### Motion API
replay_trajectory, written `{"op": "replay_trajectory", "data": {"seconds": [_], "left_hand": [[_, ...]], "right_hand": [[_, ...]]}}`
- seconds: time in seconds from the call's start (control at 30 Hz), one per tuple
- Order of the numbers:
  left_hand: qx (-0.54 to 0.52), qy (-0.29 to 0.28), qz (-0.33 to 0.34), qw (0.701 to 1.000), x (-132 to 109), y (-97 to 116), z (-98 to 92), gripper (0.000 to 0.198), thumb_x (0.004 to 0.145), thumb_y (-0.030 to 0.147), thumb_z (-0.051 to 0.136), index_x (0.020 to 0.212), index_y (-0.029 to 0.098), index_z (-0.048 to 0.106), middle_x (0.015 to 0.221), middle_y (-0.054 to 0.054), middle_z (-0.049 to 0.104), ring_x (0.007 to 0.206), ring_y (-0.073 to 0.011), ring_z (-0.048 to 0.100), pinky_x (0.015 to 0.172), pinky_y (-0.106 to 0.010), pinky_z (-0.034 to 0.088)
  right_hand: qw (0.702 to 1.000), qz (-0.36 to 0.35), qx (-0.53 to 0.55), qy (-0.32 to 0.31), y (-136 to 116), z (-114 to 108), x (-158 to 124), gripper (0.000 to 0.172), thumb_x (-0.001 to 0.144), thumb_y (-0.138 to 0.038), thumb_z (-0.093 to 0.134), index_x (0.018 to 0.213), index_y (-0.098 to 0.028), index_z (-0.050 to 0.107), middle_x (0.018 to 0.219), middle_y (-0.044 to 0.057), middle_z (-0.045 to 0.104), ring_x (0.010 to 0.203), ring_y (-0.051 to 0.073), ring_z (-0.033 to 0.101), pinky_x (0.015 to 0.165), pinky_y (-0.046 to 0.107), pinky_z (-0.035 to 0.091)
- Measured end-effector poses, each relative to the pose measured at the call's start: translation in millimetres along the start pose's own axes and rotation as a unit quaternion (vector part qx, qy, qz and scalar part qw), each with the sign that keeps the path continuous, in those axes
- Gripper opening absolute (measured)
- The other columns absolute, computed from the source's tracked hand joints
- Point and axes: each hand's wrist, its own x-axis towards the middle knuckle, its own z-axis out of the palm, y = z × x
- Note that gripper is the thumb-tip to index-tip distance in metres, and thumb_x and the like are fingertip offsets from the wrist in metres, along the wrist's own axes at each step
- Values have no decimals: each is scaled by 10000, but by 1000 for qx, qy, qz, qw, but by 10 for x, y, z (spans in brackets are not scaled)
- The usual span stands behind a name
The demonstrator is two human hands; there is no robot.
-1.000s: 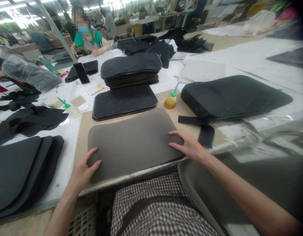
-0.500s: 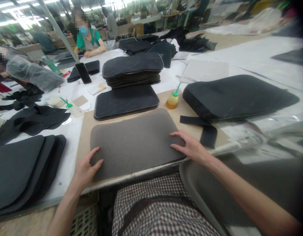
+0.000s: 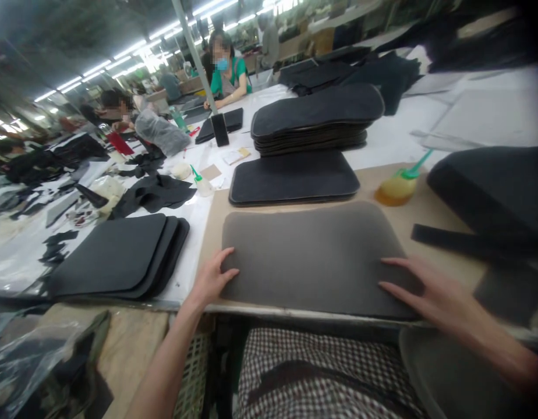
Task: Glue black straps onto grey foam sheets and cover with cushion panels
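A grey-brown flat panel (image 3: pixel 304 262) with rounded corners lies on a tan board (image 3: pixel 212 233) at the table's front edge. My left hand (image 3: pixel 214 276) rests at the panel's left edge, thumb and fingers spread. At the right edge, my right hand (image 3: pixel 421 291) touches the panel with its fingers apart. Just behind it are a low stack of dark panels (image 3: pixel 293 177) and a taller stack (image 3: pixel 315 119). A bottle of amber liquid (image 3: pixel 395 186) with a green nozzle stands to the right, near a black strip (image 3: pixel 448 240).
Dark panels (image 3: pixel 116 253) are stacked at the left. Farther back are a white bottle (image 3: pixel 202 183), black scraps (image 3: pixel 158 192) and a phone (image 3: pixel 219 129) by a pole. A thick dark pile (image 3: pixel 500 186) is at the right. A masked person (image 3: pixel 229 78) sits across the table.
The view has swung to the left, so everything appears farther right and more of the left side shows. Both hands remain at the panel's edges.
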Motion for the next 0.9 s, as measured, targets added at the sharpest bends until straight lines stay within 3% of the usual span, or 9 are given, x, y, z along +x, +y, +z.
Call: {"op": "replay_trajectory", "data": {"seconds": [0.27, 0.73, 0.8, 0.9], "left_hand": [[-16, 9, 5, 1000, 19, -39, -1, 540, 818, 249, 711, 1339, 222, 571, 1364, -83, 613, 1260, -232, 559, 1093, -390, 424], [30, 6, 10, 999, 11, -27, 46, 524, 847, 264, 683, 1355, 233, 556, 1352, -87, 595, 1237, -236, 569, 1077, -395, 448], [35, 6, 17, 999, -5, -16, 63, 499, 874, 296, 648, 1358, 217, 556, 1405, -120, 544, 1293, -276, 525, 1111, -468, 412], [90, 36, 70, 993, -29, -68, 89, 456, 900, 376, 603, 1327, 219, 587, 1576, -135, 338, 1409, -341, 388, 1162, -554, 323]], "right_hand": [[999, 24, 24, 9, -24, -11, 37, 661, 769, -826, 512, 1173, -314, 618, 1179, 108, 666, 1078, 346, 647, 1010, 520, 488], [1000, 2, 9, 11, 2, 17, 26, 526, 840, -670, 570, 1236, -325, 577, 1214, 129, 648, 1143, 339, 623, 1023, 483, 479], [1000, 10, -10, 7, -90, -47, 3, 481, 867, -609, 576, 1244, -312, 577, 1252, 116, 631, 1161, 328, 617, 1014, 481, 487], [997, 51, -52, -12, -275, -184, -17, 413, 879, -522, 610, 1229, -302, 605, 1298, 75, 615, 1147, 311, 628, 921, 459, 536]]}}
